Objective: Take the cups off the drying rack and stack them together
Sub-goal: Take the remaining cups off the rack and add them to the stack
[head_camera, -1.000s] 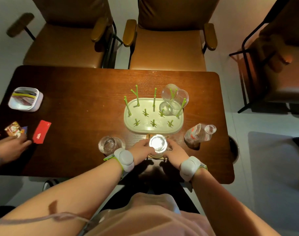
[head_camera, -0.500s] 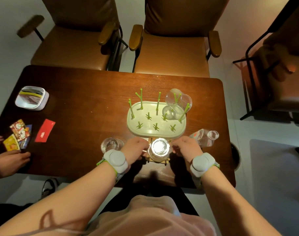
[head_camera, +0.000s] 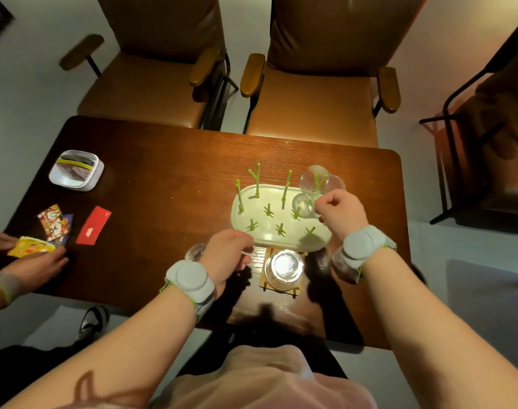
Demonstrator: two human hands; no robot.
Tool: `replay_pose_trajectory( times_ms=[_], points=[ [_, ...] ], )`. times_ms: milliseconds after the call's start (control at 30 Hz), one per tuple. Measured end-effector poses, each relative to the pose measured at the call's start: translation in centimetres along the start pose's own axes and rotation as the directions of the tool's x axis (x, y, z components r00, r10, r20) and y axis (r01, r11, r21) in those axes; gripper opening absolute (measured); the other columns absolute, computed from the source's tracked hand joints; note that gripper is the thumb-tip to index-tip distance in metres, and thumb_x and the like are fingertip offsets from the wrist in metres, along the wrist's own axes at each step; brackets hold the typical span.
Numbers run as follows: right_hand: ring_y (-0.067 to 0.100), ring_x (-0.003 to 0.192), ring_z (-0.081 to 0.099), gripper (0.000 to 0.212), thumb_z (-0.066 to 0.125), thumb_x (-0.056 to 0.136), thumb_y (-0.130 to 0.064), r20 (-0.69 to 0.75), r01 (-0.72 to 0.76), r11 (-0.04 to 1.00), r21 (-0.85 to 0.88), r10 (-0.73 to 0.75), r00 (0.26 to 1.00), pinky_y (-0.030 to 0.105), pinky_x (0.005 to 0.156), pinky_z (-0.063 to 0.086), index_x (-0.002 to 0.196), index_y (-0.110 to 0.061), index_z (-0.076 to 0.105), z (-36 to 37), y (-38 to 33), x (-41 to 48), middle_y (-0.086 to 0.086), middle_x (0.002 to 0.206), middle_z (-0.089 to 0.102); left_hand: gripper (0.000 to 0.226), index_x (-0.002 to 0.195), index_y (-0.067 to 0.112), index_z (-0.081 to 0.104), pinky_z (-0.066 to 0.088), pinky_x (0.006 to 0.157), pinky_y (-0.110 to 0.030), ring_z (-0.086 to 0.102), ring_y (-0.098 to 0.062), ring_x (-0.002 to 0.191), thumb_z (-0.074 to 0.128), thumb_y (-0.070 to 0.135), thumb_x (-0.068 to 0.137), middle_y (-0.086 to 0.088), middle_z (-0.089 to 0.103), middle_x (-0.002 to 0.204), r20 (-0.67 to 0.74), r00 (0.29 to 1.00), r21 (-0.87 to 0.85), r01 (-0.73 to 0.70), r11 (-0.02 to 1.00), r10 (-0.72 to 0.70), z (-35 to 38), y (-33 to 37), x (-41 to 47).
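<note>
A cream drying rack with green pegs stands on the brown table. Clear cups hang on its far right pegs: one upper cup and one lower cup. My right hand is at the rack's right side, its curled fingers against the lower cup; a firm grip is not discernible. An upturned clear cup stack rests on a wooden coaster in front of the rack. My left hand hovers left of the stack, loosely curled and holding nothing. Another clear cup peeks out beside it.
A plastic bottle lies under my right wrist. At the table's left are a white box, a red card and snack packets, with another person's hand there. Two brown armchairs stand beyond the table.
Both hands have let go of the cup stack on the coaster. My right hand moved up and right to the cups on the rack. My left hand drew slightly left.
</note>
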State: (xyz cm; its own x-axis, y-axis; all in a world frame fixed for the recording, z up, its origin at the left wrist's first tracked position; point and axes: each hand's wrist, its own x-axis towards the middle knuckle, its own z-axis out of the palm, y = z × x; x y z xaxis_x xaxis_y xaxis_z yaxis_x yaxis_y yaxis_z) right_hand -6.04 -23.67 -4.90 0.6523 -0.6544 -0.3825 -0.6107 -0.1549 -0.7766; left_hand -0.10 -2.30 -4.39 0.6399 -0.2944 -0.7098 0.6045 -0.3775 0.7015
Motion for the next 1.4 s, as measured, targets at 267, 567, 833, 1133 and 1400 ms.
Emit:
replay_pose_trajectory(
  times_ms=[267,567,833,1133,1400],
  points=[
    [0.023,0.091,0.059,0.037,0.068,0.068,-0.025,-0.144,0.032,0.960,-0.279,-0.075,0.987,0.033,0.073,0.049,0.103,-0.026,0.055,-0.3,-0.3,8.1,0.002,0.109,0.056,0.015,0.098,0.002,0.065,0.042,0.049,-0.021,0.053,-0.013,0.057,0.056,0.006,0.087,-0.009,0.060,0.081,-0.049,0.999,-0.098,-0.020,0.995,0.015,-0.3,0.9,0.2],
    [0.039,0.122,0.050,0.121,0.089,0.043,-0.049,0.035,-0.075,0.820,-0.567,0.115,0.993,0.052,0.094,0.047,0.144,-0.019,0.029,0.4,1.0,13.2,0.010,0.143,0.043,0.015,0.097,0.009,0.068,0.048,0.059,-0.025,0.058,-0.013,0.061,0.058,0.013,0.087,-0.005,0.065,0.080,-0.096,0.995,-0.120,-0.021,0.993,0.010,-0.8,0.7,0.8],
    [0.037,0.111,0.057,0.109,0.088,0.051,-0.041,0.167,0.017,0.808,-0.589,0.101,0.981,0.050,0.088,0.052,0.142,-0.020,0.032,0.2,1.3,12.8,0.013,0.135,0.050,0.014,0.091,0.012,0.071,0.049,0.063,-0.031,0.059,-0.018,0.067,0.060,0.015,0.083,-0.008,0.067,0.084,-0.153,0.988,-0.106,-0.021,0.994,0.004,-0.9,0.0,0.9],
    [0.042,0.107,0.056,0.103,0.085,0.059,-0.035,0.200,0.069,0.803,-0.592,0.063,0.978,0.053,0.090,0.049,0.143,-0.027,0.025,1.2,1.9,12.0,0.017,0.134,0.043,0.014,0.095,0.009,0.068,0.048,0.059,-0.026,0.058,-0.015,0.064,0.057,0.012,0.087,-0.007,0.065,0.082,-0.127,0.992,-0.072,-0.033,0.997,0.023,-0.9,0.5,0.8],
    [0.029,0.088,0.058,0.086,0.075,0.059,-0.040,0.119,0.079,0.889,-0.451,-0.028,0.992,0.036,0.067,0.051,0.133,-0.023,0.035,0.5,1.4,11.1,0.011,0.117,0.055,0.014,0.093,0.010,0.069,0.048,0.065,-0.031,0.058,-0.019,0.067,0.058,0.012,0.085,-0.010,0.065,0.084,-0.133,0.991,-0.080,-0.025,0.997,0.014,-1.5,-0.2,0.7]
  ],
)
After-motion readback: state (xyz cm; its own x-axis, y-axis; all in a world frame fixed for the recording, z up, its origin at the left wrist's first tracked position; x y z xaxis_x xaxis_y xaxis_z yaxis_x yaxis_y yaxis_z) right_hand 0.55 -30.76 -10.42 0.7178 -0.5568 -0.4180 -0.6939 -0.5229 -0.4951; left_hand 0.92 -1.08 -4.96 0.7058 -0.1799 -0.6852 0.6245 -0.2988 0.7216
